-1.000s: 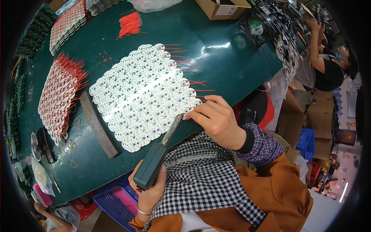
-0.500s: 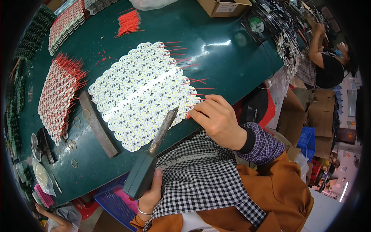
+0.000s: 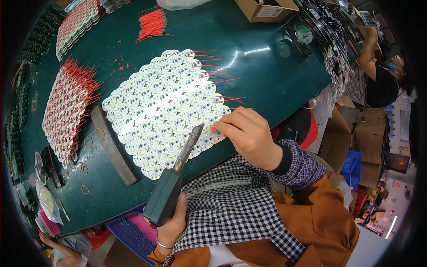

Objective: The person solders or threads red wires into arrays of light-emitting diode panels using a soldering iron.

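One glossy green table [image 3: 267, 75], perhaps workshop.

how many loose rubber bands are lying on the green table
4 show. One rubber band lies just left of the wooden bar, one beside it, a small cluster lower left, one near the table edge. Others may lie hidden under the boards.

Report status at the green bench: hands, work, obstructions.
Left hand gripping soldering iron. Right hand pinching red wire at round-board panel. Nothing between.
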Action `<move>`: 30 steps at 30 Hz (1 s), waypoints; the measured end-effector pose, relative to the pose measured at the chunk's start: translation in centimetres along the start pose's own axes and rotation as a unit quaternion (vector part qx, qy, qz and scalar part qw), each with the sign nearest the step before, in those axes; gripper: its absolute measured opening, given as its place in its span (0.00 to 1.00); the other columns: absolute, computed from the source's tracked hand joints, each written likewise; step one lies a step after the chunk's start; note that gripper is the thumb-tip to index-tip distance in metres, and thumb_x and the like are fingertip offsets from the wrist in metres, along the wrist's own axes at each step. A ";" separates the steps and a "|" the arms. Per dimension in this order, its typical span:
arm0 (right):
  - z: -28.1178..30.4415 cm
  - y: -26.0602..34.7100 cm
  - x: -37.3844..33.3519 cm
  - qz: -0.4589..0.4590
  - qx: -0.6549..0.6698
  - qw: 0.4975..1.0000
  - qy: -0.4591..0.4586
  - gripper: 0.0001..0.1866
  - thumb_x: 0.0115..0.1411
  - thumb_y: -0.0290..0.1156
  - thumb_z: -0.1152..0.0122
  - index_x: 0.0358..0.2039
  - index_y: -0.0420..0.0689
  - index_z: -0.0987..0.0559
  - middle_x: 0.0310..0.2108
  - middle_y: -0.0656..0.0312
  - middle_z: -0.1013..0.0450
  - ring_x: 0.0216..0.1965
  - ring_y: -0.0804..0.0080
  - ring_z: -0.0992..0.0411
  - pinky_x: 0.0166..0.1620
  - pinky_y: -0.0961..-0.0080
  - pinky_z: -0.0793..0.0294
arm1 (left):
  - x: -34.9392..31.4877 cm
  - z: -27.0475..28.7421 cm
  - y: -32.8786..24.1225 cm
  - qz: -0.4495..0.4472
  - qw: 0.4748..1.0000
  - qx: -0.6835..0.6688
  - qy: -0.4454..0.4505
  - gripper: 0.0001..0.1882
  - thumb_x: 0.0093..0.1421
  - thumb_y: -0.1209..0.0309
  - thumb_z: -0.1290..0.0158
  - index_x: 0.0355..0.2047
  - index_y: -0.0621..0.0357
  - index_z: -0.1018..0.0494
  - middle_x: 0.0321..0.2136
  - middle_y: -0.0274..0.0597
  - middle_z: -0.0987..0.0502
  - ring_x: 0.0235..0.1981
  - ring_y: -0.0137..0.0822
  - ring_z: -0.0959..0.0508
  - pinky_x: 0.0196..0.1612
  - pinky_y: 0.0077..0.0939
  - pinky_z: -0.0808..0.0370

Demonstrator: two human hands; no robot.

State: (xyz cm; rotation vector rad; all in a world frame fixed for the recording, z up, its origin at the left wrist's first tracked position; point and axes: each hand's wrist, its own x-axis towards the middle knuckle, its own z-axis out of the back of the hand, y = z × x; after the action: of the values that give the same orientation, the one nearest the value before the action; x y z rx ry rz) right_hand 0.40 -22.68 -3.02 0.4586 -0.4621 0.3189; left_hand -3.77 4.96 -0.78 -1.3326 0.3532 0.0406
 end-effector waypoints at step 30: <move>0.2 0.6 0.7 -0.041 -0.037 0.998 0.040 0.12 0.46 0.21 0.38 0.34 0.41 0.18 0.29 0.63 0.28 0.30 0.67 0.28 0.31 0.72 0.31 | 0.0 -0.3 2.0 -0.051 0.996 -0.015 -0.067 0.19 0.54 0.84 0.40 0.47 0.66 0.26 0.39 0.43 0.21 0.37 0.32 0.22 0.41 0.26 0.24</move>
State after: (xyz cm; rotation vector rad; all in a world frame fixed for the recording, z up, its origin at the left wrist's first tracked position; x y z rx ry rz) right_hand 0.70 -22.08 -2.27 0.3895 -0.3744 0.2390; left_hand -4.23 5.19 -2.70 -1.3675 0.1721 0.0500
